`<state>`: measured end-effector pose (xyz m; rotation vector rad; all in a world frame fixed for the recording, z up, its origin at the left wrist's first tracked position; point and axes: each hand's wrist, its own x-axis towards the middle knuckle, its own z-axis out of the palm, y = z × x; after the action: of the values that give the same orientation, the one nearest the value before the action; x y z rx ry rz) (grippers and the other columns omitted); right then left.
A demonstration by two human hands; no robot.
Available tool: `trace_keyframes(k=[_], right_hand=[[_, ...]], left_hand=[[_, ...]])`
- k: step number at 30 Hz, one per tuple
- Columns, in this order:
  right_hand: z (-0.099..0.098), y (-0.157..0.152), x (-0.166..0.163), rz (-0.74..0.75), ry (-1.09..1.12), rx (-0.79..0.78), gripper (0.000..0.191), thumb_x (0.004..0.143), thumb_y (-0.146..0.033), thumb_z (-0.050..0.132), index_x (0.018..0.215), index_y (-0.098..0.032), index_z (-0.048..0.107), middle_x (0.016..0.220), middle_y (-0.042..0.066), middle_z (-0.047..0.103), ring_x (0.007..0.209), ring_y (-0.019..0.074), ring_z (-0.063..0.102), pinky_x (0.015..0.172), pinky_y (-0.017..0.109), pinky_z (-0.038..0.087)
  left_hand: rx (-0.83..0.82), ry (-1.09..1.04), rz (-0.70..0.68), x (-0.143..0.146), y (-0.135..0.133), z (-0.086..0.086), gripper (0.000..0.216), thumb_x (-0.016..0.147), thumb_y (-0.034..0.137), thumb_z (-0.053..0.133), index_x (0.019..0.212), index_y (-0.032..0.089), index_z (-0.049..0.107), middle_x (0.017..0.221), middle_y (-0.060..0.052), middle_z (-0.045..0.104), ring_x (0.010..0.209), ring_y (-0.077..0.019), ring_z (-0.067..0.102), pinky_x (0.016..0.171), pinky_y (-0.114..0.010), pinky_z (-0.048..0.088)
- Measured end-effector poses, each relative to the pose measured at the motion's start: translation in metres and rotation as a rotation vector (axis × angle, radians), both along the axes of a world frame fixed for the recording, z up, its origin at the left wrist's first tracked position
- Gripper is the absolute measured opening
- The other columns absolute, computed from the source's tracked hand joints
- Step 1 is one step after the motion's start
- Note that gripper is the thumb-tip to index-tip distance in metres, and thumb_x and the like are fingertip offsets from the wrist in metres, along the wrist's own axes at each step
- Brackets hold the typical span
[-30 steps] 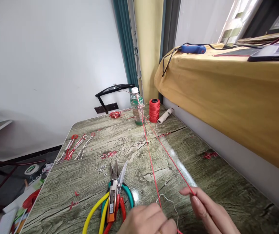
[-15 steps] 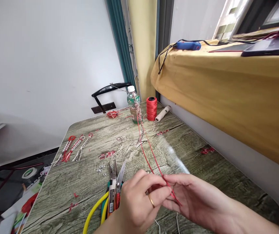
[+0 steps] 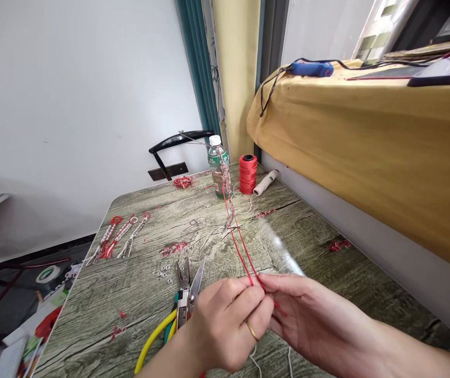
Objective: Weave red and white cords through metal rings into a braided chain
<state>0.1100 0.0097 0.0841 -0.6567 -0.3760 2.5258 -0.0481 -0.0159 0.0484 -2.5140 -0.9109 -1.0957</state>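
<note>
Two strands of red cord run from the bundle at a plastic bottle down to my hands. My left hand, with a ring on one finger, is closed on the red cord, fingers curled inward. Against it, my right hand pinches the cord between thumb and fingers; a loose red end sticks out over its palm. White cord shows beneath the hands. Left of my left hand lie yellow-handled pliers, a utility knife and a pointed blade.
A red thread spool and a pale rolled tube stand behind. Finished braided cords lie at left, with red beads and small clear rings nearer. A yellow-draped surface borders the right.
My left hand has closed more tightly around the cord, its fingers curling down. The red end over my right palm shows less. The view has shifted slightly.
</note>
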Motion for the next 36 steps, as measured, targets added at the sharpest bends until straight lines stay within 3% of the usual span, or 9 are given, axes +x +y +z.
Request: trace_keyframes(k=[4, 9, 12, 17, 20, 22, 26, 30, 36], right_hand=[[-0.007, 0.005, -0.002, 0.014, -0.032, 0.059, 0.021, 0.084, -0.020, 0.046, 0.083, -0.009, 0.064, 0.081, 0.005, 0.062, 0.077, 0.0096, 0.057, 0.077, 0.022, 0.042], [-0.015, 0.022, -0.007, 0.137, -0.190, 0.249, 0.027, 0.085, -0.029, 0.044, 0.093, -0.010, 0.062, 0.093, 0.008, 0.063, 0.087, 0.0136, 0.058, 0.085, 0.030, 0.040], [-0.021, 0.031, -0.018, 0.216, -0.495, 0.736, 0.029, 0.085, -0.033, 0.044, 0.096, -0.011, 0.060, 0.094, 0.010, 0.063, 0.087, 0.0170, 0.057, 0.078, 0.032, 0.042], [-0.040, 0.017, -0.050, 0.318, -0.998, 1.772, 0.029, 0.081, -0.029, 0.046, 0.105, -0.014, 0.053, 0.090, 0.010, 0.060, 0.080, 0.0237, 0.053, 0.065, 0.037, 0.042], [-0.056, -0.003, -0.073, 0.285, -0.840, 2.278, 0.035, 0.081, -0.023, 0.044, 0.115, -0.016, 0.047, 0.102, 0.010, 0.056, 0.089, 0.0245, 0.049, 0.068, 0.036, 0.042], [-0.067, -0.014, -0.088, 0.194, -0.636, 2.484, 0.030, 0.087, -0.024, 0.037, 0.113, -0.017, 0.048, 0.100, 0.007, 0.058, 0.091, 0.0217, 0.049, 0.071, 0.032, 0.042], [-0.083, -0.024, -0.113, 0.108, -0.411, 2.654, 0.031, 0.090, -0.026, 0.031, 0.109, -0.013, 0.052, 0.104, 0.007, 0.059, 0.095, 0.0200, 0.049, 0.085, 0.034, 0.037], [-0.078, -0.019, -0.128, 0.202, -0.462, 2.676, 0.030, 0.088, -0.025, 0.034, 0.107, -0.011, 0.052, 0.114, 0.011, 0.054, 0.105, 0.0242, 0.046, 0.094, 0.041, 0.029], [-0.070, -0.003, -0.142, 0.407, -0.516, 2.645, 0.020, 0.086, -0.021, 0.039, 0.091, -0.009, 0.054, 0.079, 0.008, 0.061, 0.068, 0.0191, 0.055, 0.060, 0.032, 0.039]], left_hand=[[-0.224, -0.167, 0.087, 0.005, -0.001, 0.002, 0.014, 0.081, 0.016, 0.048, 0.087, 0.018, 0.061, 0.077, -0.003, 0.066, 0.066, -0.0137, 0.054, 0.056, -0.025, 0.046], [-0.733, -0.574, 0.059, -0.009, 0.010, 0.020, 0.009, 0.082, 0.015, 0.050, 0.082, 0.018, 0.058, 0.075, -0.002, 0.064, 0.070, -0.0123, 0.057, 0.062, -0.025, 0.047], [-0.891, -0.928, 0.124, -0.028, 0.023, 0.036, 0.003, 0.081, 0.018, 0.053, 0.080, 0.018, 0.056, 0.068, 0.001, 0.063, 0.060, -0.0086, 0.055, 0.054, -0.019, 0.046], [-0.824, -1.210, 0.098, -0.052, 0.043, 0.055, 0.002, 0.077, 0.017, 0.059, 0.078, 0.017, 0.057, 0.066, 0.003, 0.062, 0.059, -0.0065, 0.054, 0.054, -0.016, 0.044], [-0.807, -1.271, 0.076, -0.058, 0.051, 0.057, 0.003, 0.075, 0.016, 0.060, 0.077, 0.015, 0.058, 0.065, 0.002, 0.061, 0.058, -0.0064, 0.053, 0.053, -0.016, 0.043], [-0.799, -1.285, 0.079, -0.060, 0.054, 0.056, 0.004, 0.074, 0.016, 0.061, 0.077, 0.015, 0.058, 0.064, 0.002, 0.061, 0.057, -0.0064, 0.053, 0.053, -0.016, 0.043], [-0.809, -1.274, 0.100, -0.064, 0.056, 0.055, 0.004, 0.074, 0.017, 0.061, 0.076, 0.015, 0.059, 0.063, 0.001, 0.061, 0.055, -0.0062, 0.051, 0.052, -0.016, 0.042], [-0.806, -1.271, 0.108, -0.065, 0.057, 0.054, 0.004, 0.073, 0.018, 0.061, 0.075, 0.015, 0.059, 0.063, 0.001, 0.061, 0.054, -0.0061, 0.051, 0.052, -0.016, 0.042], [-0.836, -1.250, 0.121, -0.065, 0.057, 0.052, 0.006, 0.073, 0.019, 0.061, 0.076, 0.015, 0.058, 0.064, 0.001, 0.061, 0.055, -0.0062, 0.051, 0.053, -0.016, 0.042]])
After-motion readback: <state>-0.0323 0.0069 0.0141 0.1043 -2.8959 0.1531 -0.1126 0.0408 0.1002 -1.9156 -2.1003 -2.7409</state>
